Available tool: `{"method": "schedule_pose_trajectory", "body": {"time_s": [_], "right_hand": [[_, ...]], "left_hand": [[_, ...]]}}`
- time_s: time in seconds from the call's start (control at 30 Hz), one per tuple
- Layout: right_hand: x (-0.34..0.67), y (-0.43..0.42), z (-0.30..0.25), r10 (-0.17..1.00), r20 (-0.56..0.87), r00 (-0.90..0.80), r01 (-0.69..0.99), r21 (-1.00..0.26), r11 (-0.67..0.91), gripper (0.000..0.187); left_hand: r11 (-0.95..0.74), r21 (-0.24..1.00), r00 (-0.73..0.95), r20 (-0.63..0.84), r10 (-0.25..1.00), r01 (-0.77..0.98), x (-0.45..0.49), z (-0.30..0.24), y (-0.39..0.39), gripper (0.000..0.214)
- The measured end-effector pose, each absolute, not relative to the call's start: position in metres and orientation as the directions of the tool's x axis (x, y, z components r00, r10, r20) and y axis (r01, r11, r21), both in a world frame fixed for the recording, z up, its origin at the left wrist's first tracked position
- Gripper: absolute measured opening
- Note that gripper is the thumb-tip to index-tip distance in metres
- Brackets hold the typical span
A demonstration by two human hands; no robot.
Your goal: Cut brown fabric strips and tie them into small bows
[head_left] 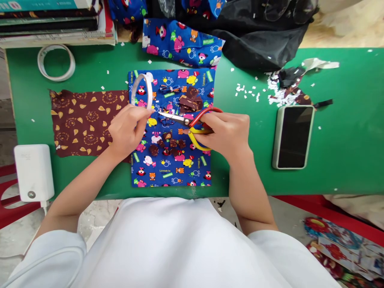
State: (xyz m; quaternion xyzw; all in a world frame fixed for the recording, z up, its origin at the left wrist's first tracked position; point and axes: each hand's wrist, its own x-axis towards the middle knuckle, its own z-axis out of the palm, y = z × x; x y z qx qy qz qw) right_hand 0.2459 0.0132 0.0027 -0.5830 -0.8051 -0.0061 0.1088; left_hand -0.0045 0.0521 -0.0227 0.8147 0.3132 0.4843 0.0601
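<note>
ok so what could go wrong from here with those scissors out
The red-and-yellow-handled scissors in the right hand point towards the left hand, which holds a white tape roll; a slip might nick its fingertips. Loose brown fabric scraps lie close by on the blue cartoon-print cloth, so a careless sweep could scatter them.

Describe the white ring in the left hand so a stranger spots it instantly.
On the green table, find the blue cartoon-print cloth nearest the person. Over its upper left part, the left hand holds a slim white ring. Being held sets it apart from the other white ring, which lies by the corner stack.
</note>
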Motion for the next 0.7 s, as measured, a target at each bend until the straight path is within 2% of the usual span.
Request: {"method": "schedule_pose_trajectory", "body": {"time_s": [0.1,0.27,0.47,0.57,0.7], "right_hand": [[0.251,0.014,0.008,0.921,0.082,-0.382,0.910,-0.142,0.390,0.024],[0.256,0.014,0.011,0.867,-0.023,-0.498,0.856,-0.176,0.487,0.023],[0.258,0.016,0.014,0.831,0.006,-0.556,0.803,-0.254,0.539,0.029],[0.256,0.018,0.011,0.874,0.097,-0.477,0.821,-0.306,0.482,0.029],[0.247,0.021,-0.001,0.942,0.241,-0.232,0.868,-0.385,0.312,0.022]], "left_hand": [[-0.754,0.309,0.374,0.721,0.584,0.580,-0.013,-0.029,0.055,0.016],[-0.620,0.400,0.358,0.557,0.750,0.675,-0.014,-0.034,0.053,0.022],[-0.629,0.457,0.376,0.530,0.760,0.629,-0.004,-0.021,0.048,0.017],[-0.660,0.469,0.376,0.564,0.735,0.586,0.003,-0.015,0.043,0.011],[-0.681,0.562,0.308,0.619,0.723,0.469,0.014,-0.008,0.034,0.005]]}}
